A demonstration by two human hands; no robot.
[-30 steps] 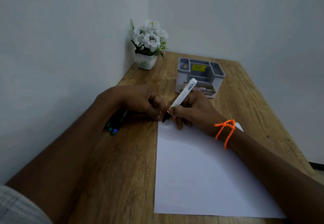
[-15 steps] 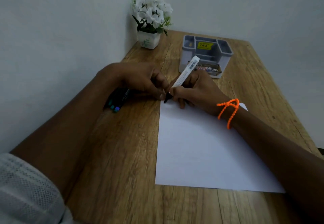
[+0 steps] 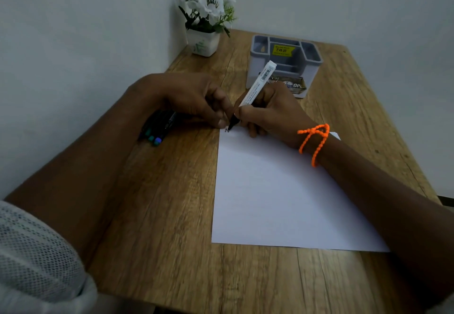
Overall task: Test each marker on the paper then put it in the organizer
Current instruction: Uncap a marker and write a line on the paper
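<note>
Testing first marker, nothing filed yet. White sheet of paper [image 3: 282, 198] lies loose on the wood-grain worktop [image 3: 159, 215]; risk: it skids or creases under the stroke, since only the far left corner is pinned. Right hand [image 3: 272, 114] is curled tight round the white-barrelled black-tip marker [image 3: 255, 90], tip on that corner beside a small dark mark. Left hand [image 3: 194, 97] is curled, fingertips pressing the corner; cap possibly inside, can't tell. Dark spare markers [image 3: 157, 129] lie under its wrist. Grey plastic compartmented organizer [image 3: 285, 68] sits beyond, looks empty.
</note>
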